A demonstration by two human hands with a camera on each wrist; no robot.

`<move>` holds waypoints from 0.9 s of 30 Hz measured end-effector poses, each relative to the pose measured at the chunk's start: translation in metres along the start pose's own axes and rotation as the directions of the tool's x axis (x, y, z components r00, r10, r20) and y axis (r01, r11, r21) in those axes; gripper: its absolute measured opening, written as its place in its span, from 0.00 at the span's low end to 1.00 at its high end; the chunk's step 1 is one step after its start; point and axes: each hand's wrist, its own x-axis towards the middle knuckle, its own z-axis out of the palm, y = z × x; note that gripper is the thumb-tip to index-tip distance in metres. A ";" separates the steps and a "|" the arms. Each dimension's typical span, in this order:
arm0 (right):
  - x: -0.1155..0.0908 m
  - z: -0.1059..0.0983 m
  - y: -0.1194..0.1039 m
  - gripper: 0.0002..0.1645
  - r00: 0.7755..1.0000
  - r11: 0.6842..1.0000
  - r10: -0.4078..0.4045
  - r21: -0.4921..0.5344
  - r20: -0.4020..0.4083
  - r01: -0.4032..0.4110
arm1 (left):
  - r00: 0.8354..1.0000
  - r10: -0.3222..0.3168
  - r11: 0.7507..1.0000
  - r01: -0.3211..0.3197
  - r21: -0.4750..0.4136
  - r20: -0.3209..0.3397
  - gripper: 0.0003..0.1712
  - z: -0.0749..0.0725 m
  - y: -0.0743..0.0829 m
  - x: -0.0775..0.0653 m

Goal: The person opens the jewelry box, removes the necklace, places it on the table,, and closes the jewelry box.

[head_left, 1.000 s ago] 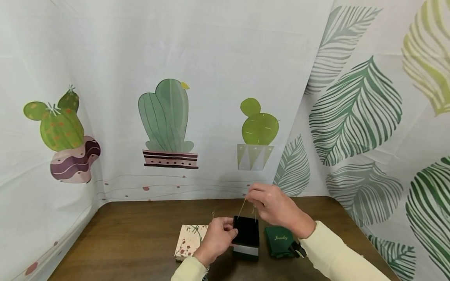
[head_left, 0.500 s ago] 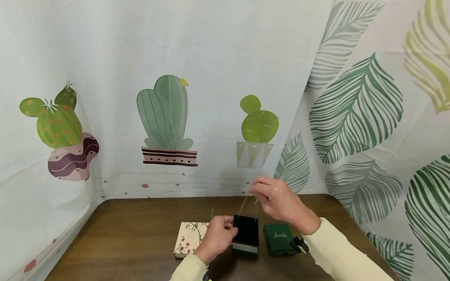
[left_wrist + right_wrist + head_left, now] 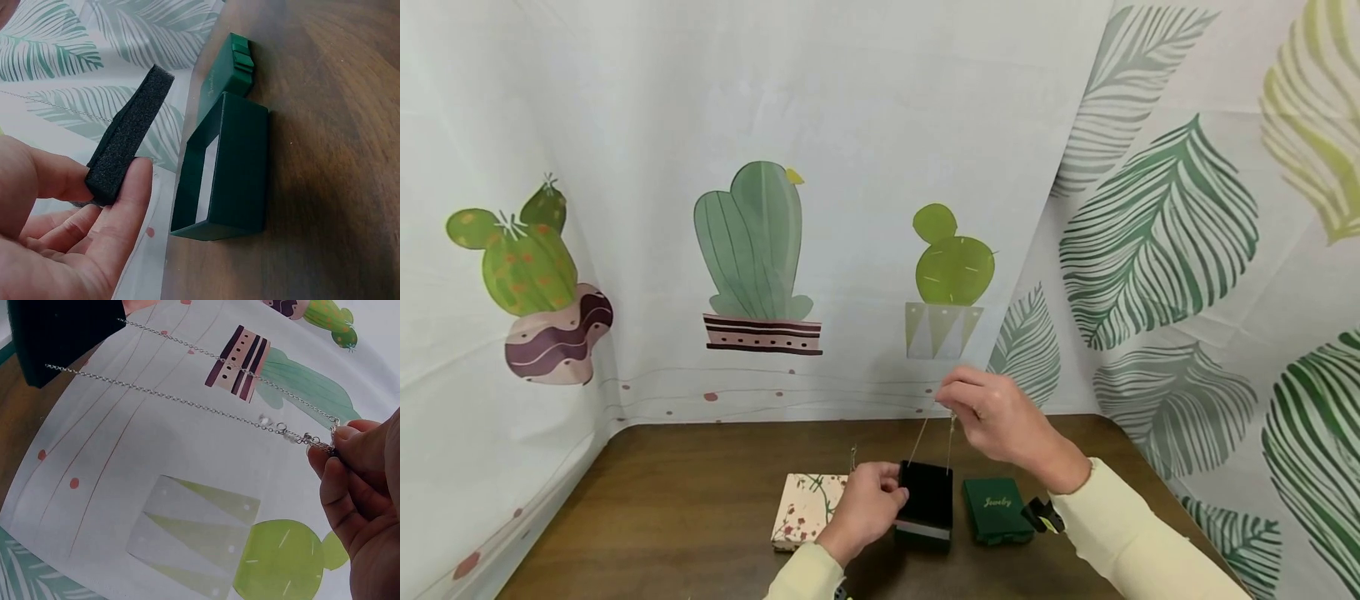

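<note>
My left hand (image 3: 867,507) grips a black foam pad (image 3: 130,134) by one edge, thumb on one side and fingers on the other. The pad is raised above an open dark green box (image 3: 242,165) with a pale inside. My right hand (image 3: 1000,419) pinches a thin silver chain necklace (image 3: 181,401) near its clasp, up and to the right of the pad. Two strands slope from my fingertips (image 3: 340,434) down to the pad's far edge. The part of the chain at the pad is hidden.
A green lid marked "Jewelry" (image 3: 997,507) lies right of the box on the brown wooden table (image 3: 685,500). To the left is a cream floral box (image 3: 801,510), partly behind my left hand. A printed curtain (image 3: 857,250) hangs behind the table.
My right hand has risen and shifted a little right with the chain, and the strands are longer above the pad. My left hand holds the pad in nearly the same place.
</note>
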 end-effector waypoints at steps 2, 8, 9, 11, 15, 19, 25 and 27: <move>0.000 0.000 0.001 0.14 1.000 1.000 -0.001 -0.001 -0.005 0.001 | 1.000 0.002 1.000 -0.002 0.011 0.002 0.23 0.000 -0.001 0.000; -0.003 0.001 0.007 0.15 0.999 1.000 0.012 -0.023 -0.035 -0.013 | 1.000 0.017 0.999 -0.018 0.039 0.021 0.21 -0.001 -0.004 -0.002; -0.003 0.001 0.008 0.15 0.999 1.000 0.015 -0.027 -0.040 -0.016 | 1.000 0.020 0.999 -0.021 0.041 0.024 0.20 -0.001 -0.004 -0.002; -0.004 0.001 0.009 0.15 0.998 0.999 0.019 -0.031 -0.053 -0.021 | 0.999 0.020 0.999 -0.022 0.037 0.036 0.19 -0.001 -0.004 -0.002; -0.004 0.000 0.011 0.14 0.996 0.998 0.042 -0.040 -0.077 -0.045 | 0.998 0.047 0.997 -0.048 0.052 0.032 0.13 -0.001 -0.004 -0.003; -0.004 -0.001 0.013 0.15 0.993 0.996 0.065 -0.061 -0.098 -0.071 | 0.995 0.103 0.989 -0.103 0.106 0.011 0.09 0.000 -0.004 -0.004; -0.005 -0.001 0.016 0.15 0.983 0.989 0.124 -0.064 -0.135 -0.134 | 0.990 0.137 0.979 -0.139 0.149 0.022 0.09 -0.001 -0.002 -0.005; -0.004 -0.001 0.018 0.16 0.975 0.985 0.151 -0.061 -0.165 -0.162 | 0.991 0.129 0.981 -0.132 0.140 0.029 0.09 -0.002 -0.002 -0.004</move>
